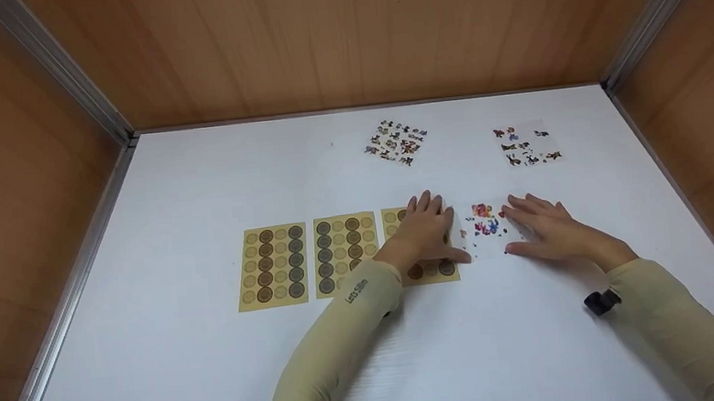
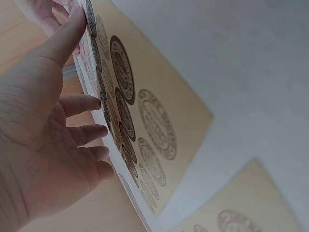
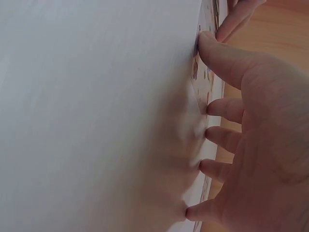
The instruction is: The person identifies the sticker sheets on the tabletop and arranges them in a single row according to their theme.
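Note:
A clear sticker sheet with small colourful pictures lies flat on the white table between the two hands. My left hand spreads over a tan sheet of round stickers, covering much of it. Its thumb reaches to the clear sheet's left edge. In the left wrist view the fingers come down at the tan sheet, palm raised. On the other side, my right hand has its thumb and fingertips at the clear sheet's right edge. The right wrist view shows the fingers spread, tips touching down.
Two more tan sheets of round stickers, one in the middle and one at the left, lie in the same row. Farther back are two clear sticker sheets, one central, one right. Wooden walls enclose the table.

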